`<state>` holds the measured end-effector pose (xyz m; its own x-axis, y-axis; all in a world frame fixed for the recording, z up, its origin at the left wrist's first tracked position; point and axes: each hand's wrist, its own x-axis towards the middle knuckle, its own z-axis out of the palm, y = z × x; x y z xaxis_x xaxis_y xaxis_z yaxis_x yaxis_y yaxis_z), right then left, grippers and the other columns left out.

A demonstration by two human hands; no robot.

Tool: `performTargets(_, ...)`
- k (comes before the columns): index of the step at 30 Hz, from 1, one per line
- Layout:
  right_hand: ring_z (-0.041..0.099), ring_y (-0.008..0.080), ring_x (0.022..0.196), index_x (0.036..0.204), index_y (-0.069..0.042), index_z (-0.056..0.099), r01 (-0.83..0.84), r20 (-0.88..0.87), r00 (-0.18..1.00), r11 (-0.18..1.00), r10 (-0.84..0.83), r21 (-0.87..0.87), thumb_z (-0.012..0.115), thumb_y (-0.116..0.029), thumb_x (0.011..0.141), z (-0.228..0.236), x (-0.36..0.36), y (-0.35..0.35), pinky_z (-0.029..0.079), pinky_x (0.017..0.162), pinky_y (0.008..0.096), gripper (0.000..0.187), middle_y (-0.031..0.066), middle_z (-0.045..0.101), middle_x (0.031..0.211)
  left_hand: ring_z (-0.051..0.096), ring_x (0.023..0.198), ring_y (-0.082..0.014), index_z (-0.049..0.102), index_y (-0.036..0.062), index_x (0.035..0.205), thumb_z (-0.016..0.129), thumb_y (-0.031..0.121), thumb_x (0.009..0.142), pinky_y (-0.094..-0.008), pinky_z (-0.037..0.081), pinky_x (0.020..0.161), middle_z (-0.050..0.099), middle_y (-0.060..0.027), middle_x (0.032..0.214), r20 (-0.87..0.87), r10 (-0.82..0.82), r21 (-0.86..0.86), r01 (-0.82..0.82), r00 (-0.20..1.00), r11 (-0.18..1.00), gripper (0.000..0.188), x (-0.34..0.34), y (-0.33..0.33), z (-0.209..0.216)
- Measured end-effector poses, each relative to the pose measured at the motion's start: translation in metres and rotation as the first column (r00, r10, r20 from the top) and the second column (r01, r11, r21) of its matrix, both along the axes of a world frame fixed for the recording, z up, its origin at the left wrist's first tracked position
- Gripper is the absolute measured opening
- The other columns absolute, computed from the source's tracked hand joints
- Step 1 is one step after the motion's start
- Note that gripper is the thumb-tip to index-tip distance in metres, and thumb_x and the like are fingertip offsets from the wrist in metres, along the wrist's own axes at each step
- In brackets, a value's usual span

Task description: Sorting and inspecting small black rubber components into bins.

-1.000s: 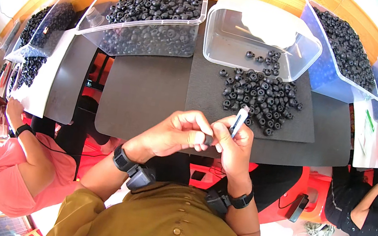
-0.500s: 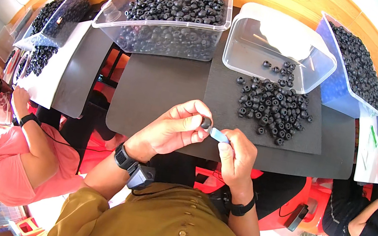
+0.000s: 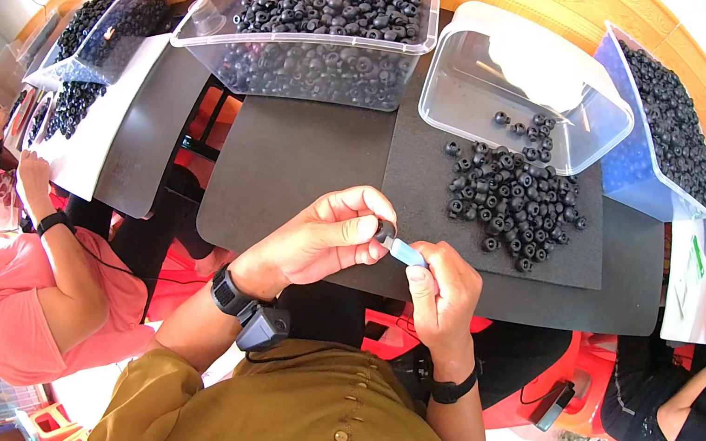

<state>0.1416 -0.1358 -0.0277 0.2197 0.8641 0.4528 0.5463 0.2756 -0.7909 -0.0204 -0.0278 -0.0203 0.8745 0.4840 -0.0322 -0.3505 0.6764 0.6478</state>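
Note:
My left hand (image 3: 327,233) pinches a small round black rubber-like piece (image 3: 384,231) between thumb and fingers, above the table's near edge. In my right hand (image 3: 446,292) is a small tool with a light-blue handle (image 3: 407,254), held between thumb and forefinger. The tool's short pale tip meets the black piece; whether it goes into the hole cannot be made out. Beyond my right hand a heap of similar black pieces (image 3: 517,202) lies on a dark mat (image 3: 418,175), spreading into the mouth of a clear plastic tub (image 3: 450,96) tipped on its side.
A clear bin (image 3: 275,74) full of black pieces stands at the back left of the dark table (image 3: 289,153); a bluish bin (image 3: 632,166) stands at the back right. Co-workers sit on both sides, one in a pink top (image 3: 46,299), another in dark clothes (image 3: 668,418).
The tool's tip and the black piece have barely shifted against each other. Both hands stay in nearly the same place, and the whole view has moved slightly.

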Motion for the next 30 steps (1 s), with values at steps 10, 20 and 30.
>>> performTargets(10,0.041,0.0097,0.055,0.092,0.003,0.060,0.184,-0.225,0.959,0.982,-0.171,0.039,0.058,-0.010,0.088,-0.008,0.002,-0.003,0.033,0.051,0.0239,0.014,0.0027,0.048,0.065,0.049,0.075,-0.0121,0.053,0.0060,0.097,0.061,0.021,0.090,-0.0230,0.041,0.067,0.055,-0.0070,0.088,-0.004,-0.028,0.010,0.028,1.000,1.000,0.018,0.001,-0.003,-0.004)
performTargets(20,0.046,0.0063,0.059,0.097,-0.002,0.066,0.025,-0.498,0.867,0.996,0.021,0.086,0.072,-0.001,0.075,-0.008,-0.007,0.004,0.034,0.052,0.0208,0.023,-0.0001,0.055,0.071,0.060,0.082,-0.0097,0.057,0.0046,0.101,0.059,0.010,0.091,-0.0228,0.050,0.074,0.061,-0.0039,0.092,-0.040,0.021,0.084,-0.017,0.999,0.996,0.012,0.010,-0.005,-0.012)
performTargets(30,0.054,0.0138,0.061,0.088,-0.005,0.068,0.161,-0.208,0.973,0.948,-0.105,0.274,0.073,0.004,0.070,-0.008,-0.008,0.005,0.041,0.052,0.0244,0.020,0.0053,0.060,0.072,0.063,0.081,-0.0108,0.059,0.0042,0.101,0.056,0.008,0.092,-0.0217,0.053,0.073,0.064,-0.0052,0.090,-0.037,0.059,-0.061,-0.062,0.998,0.996,0.010,0.021,-0.019,-0.016)
